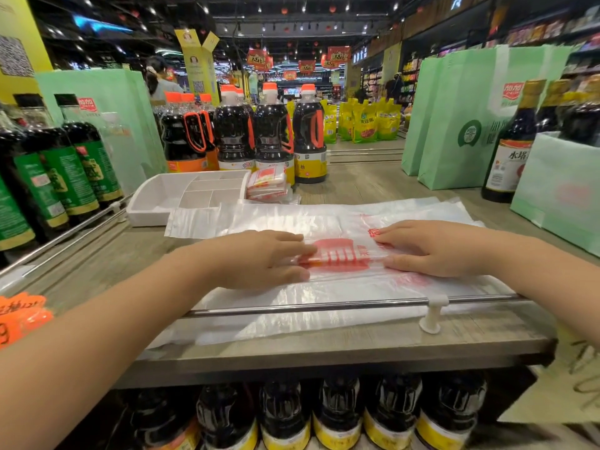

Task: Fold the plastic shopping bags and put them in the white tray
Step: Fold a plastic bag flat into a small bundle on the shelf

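Observation:
A translucent white plastic shopping bag (pixel 341 287) with a red print lies flat across the wooden shelf top, over other spread bags. My left hand (pixel 259 258) rests palm down on its left part, fingers together and pointing right. My right hand (pixel 431 248) presses on the right part, fingers pointing left toward the red print. Neither hand grips the plastic. The white tray (pixel 156 196) with dividers stands at the back left, empty in the visible compartments. A small stack of folded bags (pixel 269 186) lies right beside the tray.
Dark sauce bottles (pixel 272 131) stand behind the tray and along the left edge (pixel 65 164). Green paper bags (pixel 470 118) and a bottle (pixel 509 147) are at the right. A metal rail (pixel 324 305) runs along the front edge. A person stands far behind.

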{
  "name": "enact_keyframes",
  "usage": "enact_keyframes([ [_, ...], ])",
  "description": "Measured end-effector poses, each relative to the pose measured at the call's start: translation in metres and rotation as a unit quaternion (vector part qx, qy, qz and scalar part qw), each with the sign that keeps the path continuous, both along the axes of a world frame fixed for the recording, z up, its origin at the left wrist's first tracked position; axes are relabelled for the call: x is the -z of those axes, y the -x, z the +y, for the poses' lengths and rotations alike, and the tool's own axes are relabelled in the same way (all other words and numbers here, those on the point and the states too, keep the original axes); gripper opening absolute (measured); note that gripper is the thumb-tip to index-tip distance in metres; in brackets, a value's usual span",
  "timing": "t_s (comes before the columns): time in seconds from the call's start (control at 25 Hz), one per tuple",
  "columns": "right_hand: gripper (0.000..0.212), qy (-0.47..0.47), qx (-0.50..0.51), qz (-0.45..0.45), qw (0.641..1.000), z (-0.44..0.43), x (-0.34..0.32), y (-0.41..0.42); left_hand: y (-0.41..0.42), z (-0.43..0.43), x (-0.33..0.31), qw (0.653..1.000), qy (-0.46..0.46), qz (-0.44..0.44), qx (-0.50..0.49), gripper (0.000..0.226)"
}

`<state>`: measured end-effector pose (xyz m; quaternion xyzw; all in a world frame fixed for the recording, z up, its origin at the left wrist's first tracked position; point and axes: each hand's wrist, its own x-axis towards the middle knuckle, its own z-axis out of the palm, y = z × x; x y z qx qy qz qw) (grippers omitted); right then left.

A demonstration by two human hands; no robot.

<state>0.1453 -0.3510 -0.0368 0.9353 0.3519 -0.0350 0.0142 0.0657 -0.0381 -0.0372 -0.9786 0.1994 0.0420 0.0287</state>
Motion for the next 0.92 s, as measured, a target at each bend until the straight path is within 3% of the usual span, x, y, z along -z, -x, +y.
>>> enact_keyframes([
  [0.24, 0.043, -0.014, -0.02, -0.055, 0.998, 0.002, 0.001, 0.0, -0.009, 0.013, 0.002, 0.996, 0.002, -0.083, 0.025, 0.041],
  [0.36, 0.028, -0.043, -0.025, -0.082, 0.995, -0.002, -0.007, 0.002, -0.01, 0.023, -0.001, 0.987, 0.066, -0.141, 0.039, 0.025],
  [0.48, 0.04, -0.068, -0.004, -0.207, 0.976, 0.002, -0.015, -0.002, -0.012, 0.024, -0.014, 0.976, 0.112, -0.186, -0.005, 0.033],
  [0.56, 0.062, -0.061, 0.008, -0.271, 0.961, 0.008, -0.017, -0.009, -0.017, 0.02, -0.02, 0.976, 0.048, -0.211, -0.035, 0.04],
  [0.64, 0.071, -0.029, 0.021, -0.298, 0.954, 0.013, -0.014, -0.017, -0.025, 0.014, -0.02, 0.972, -0.005, -0.231, -0.05, 0.045],
  [0.76, 0.07, 0.026, 0.021, -0.279, 0.96, 0.018, -0.007, -0.027, -0.037, 0.012, -0.01, 0.977, -0.027, -0.203, -0.061, 0.056],
  [0.92, 0.066, 0.064, 0.023, -0.174, 0.982, 0.019, 0.005, -0.029, -0.038, 0.014, 0.004, 0.995, -0.014, -0.088, -0.055, 0.056],
])
